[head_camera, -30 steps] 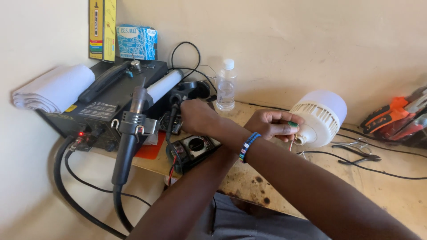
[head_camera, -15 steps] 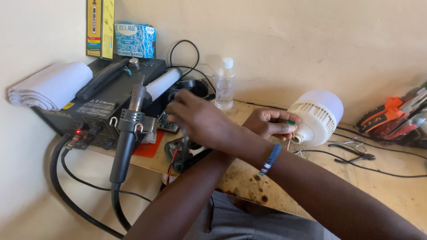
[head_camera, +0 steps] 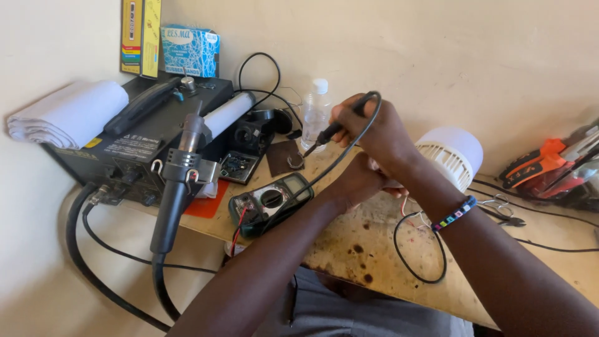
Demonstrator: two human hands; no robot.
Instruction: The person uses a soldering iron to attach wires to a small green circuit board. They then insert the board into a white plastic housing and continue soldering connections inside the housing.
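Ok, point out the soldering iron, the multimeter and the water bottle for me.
soldering iron [head_camera: 340,128]: head view, on its black handle below the fingers.
multimeter [head_camera: 272,200]: head view, on its round dial.
water bottle [head_camera: 316,112]: head view, on its clear body.

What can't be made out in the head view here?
- Left hand: its fingers and whatever it grips, hidden behind the right hand and wrist.
- White bulb: its near end, covered by both hands.
- Soldering iron: tip too small to tell whether it touches anything.
- Orange tool: cut off by the right edge.
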